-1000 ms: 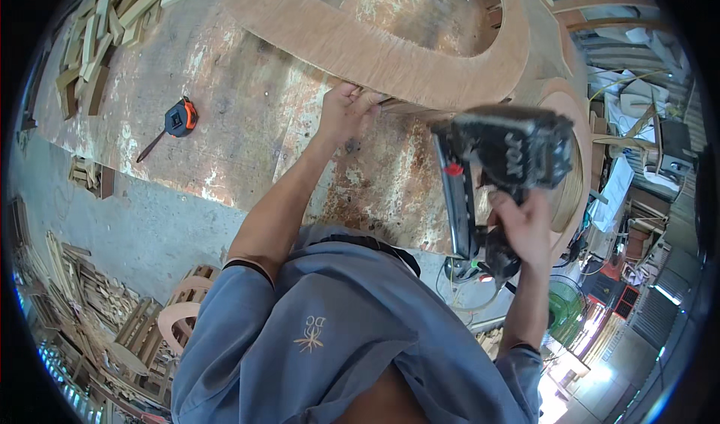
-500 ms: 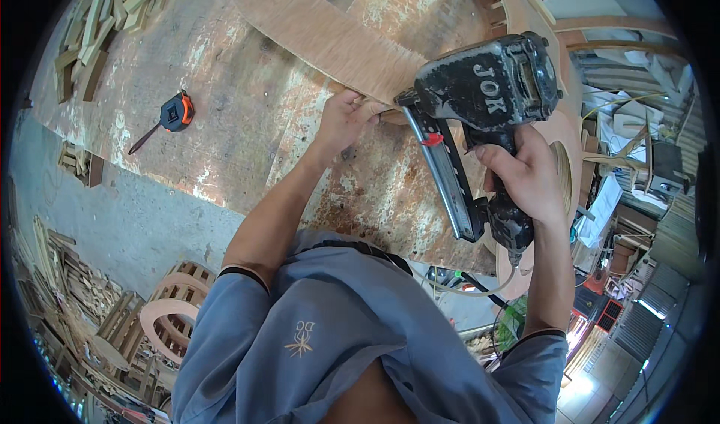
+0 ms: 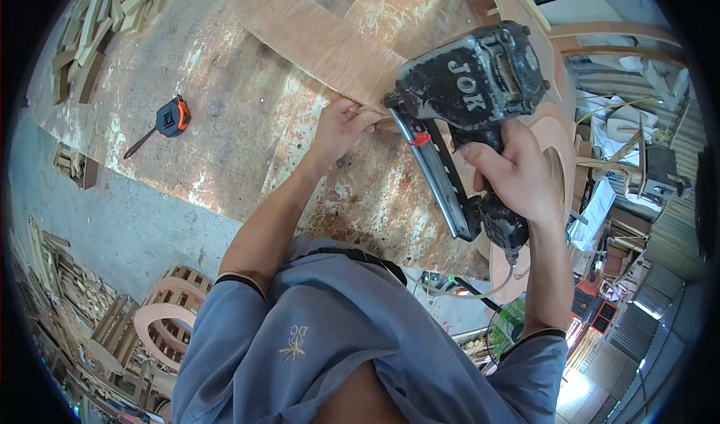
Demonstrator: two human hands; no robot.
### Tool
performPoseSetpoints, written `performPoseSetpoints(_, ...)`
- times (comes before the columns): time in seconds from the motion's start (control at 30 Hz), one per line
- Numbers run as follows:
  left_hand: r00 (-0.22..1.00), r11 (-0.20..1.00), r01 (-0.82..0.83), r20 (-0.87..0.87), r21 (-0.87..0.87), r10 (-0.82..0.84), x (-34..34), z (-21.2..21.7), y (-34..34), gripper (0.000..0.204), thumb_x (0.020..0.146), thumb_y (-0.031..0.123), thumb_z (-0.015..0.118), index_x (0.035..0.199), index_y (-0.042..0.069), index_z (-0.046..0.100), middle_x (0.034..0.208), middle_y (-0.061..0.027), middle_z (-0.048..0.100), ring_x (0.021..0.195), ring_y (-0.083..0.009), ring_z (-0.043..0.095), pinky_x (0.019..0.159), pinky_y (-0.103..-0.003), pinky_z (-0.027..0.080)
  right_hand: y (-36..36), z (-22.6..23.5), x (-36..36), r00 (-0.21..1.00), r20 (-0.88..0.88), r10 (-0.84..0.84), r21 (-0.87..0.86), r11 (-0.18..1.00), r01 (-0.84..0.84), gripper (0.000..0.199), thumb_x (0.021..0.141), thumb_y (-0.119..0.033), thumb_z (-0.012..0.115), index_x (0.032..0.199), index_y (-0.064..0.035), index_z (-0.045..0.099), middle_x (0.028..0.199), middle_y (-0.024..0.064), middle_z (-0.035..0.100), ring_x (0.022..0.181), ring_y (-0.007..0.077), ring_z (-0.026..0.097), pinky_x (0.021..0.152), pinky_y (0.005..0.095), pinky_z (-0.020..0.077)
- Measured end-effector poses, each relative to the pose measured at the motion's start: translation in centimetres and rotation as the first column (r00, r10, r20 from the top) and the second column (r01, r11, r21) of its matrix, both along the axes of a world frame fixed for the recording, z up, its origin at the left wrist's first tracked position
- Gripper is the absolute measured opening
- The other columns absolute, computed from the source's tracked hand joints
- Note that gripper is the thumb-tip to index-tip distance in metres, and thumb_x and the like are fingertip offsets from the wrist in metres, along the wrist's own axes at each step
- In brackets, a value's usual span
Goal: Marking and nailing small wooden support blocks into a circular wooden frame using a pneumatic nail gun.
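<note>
My right hand (image 3: 516,170) is wrapped round the handle of a black pneumatic nail gun (image 3: 474,73), which has a long silver magazine and a red clip. The gun's nose is at the edge of a curved plywood piece (image 3: 326,40) on the workbench. My left hand (image 3: 339,135) is closed at that same edge, just left of the nose, with its fingertips pinching a small wooden piece (image 3: 387,125) against the plywood. The gun and fingers partly hide this piece.
An orange and black tape measure (image 3: 171,118) lies on the worn workbench (image 3: 225,135). Wood offcuts (image 3: 90,38) are heaped at the far left. Another curved plywood panel (image 3: 553,128) is at the right. An air hose (image 3: 513,274) hangs from the gun. Ring-shaped wooden parts (image 3: 148,332) stand on the floor.
The nail gun in my right hand has moved a little left and away from me along the plywood edge. My left hand keeps its pinch at nearly the same spot.
</note>
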State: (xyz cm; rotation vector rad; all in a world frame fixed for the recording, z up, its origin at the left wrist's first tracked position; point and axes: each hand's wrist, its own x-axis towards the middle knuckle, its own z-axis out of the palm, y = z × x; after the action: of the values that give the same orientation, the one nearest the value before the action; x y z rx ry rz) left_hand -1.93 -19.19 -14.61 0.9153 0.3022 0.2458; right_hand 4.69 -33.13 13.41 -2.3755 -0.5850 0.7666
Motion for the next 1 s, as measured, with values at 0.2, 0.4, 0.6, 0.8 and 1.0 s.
performPoseSetpoints(0.2, 1.000, 1.000, 0.015, 0.003, -0.015, -0.015, -1.1, -0.2, 0.5, 0.034, 0.086, 0.004, 0.069, 0.118, -0.001, 0.057, 0.103, -0.0055, 0.067, 0.088, -0.0118, 0.063, 0.072, -0.025, 0.053, 0.0, 0.7, 0.0, 1.000, 0.021, 0.020, -0.078, 0.997, -0.018, 0.027, 0.081, -0.013, 0.066, 0.083, 0.0089, 0.051, 0.058, 0.0076, 0.056, 0.047, 0.0137, 0.058, 0.042, 0.0281, 0.0440)
performPoseSetpoints(0.4, 0.998, 0.991, -0.044, -0.031, 0.129, 0.048, -3.7, -0.7, 3.1, 0.044, 0.086, 0.002, 0.067, 0.126, -0.002, 0.052, 0.108, -0.0076, 0.065, 0.092, -0.0143, 0.064, 0.074, -0.026, 0.054, -0.3, -0.2, 0.0, 0.996, 0.078, 0.036, -0.062, 0.998, -0.031, 0.027, 0.081, -0.014, 0.066, 0.083, 0.0098, 0.053, 0.054, 0.0113, 0.057, 0.046, 0.0160, 0.058, 0.043, 0.0304, 0.0445)
performPoseSetpoints(0.6, 0.946, 0.914, -0.240, -0.134, 0.327, 0.296, -10.4, 0.7, 7.7, 0.033, 0.088, 0.006, 0.064, 0.119, -0.001, 0.060, 0.106, -0.0053, 0.066, 0.089, -0.0087, 0.061, 0.075, -0.024, 0.051, -3.9, -0.7, -2.4, 0.998, -0.043, 0.048, -0.216, 0.975, -0.057, 0.030, 0.082, -0.018, 0.064, 0.096, 0.0077, 0.062, 0.065, 0.0132, 0.065, 0.056, 0.0202, 0.061, 0.055, 0.0351, 0.0489)
performPoseSetpoints(0.8, 0.830, 0.758, -0.414, -0.132, 0.504, 0.541, -12.8, 1.4, 17.1, 0.023, 0.087, 0.006, 0.065, 0.108, -0.001, 0.066, 0.096, -0.0030, 0.067, 0.084, -0.0080, 0.061, 0.074, -0.024, 0.051, -4.1, -5.0, -6.6, 0.994, -0.107, -0.031, -0.032, 0.999, 0.027, 0.025, 0.077, -0.009, 0.065, 0.100, 0.0016, 0.066, 0.083, 0.0116, 0.068, 0.071, 0.0165, 0.063, 0.063, 0.0323, 0.0491)
performPoseSetpoints(1.0, 0.864, 0.733, -0.435, 0.014, 0.523, 0.503, -10.8, 5.5, 22.1, 0.019, 0.087, 0.001, 0.062, 0.105, -0.003, 0.058, 0.091, -0.0052, 0.063, 0.084, -0.0104, 0.060, 0.075, -0.025, 0.049, 5.4, -9.2, -8.1, 0.997, -0.045, -0.061, 0.346, 0.935, 0.073, 0.020, 0.085, -0.006, 0.062, 0.066, 0.0014, 0.064, 0.059, 0.0040, 0.061, 0.053, 0.0091, 0.056, 0.047, 0.0257, 0.0422)
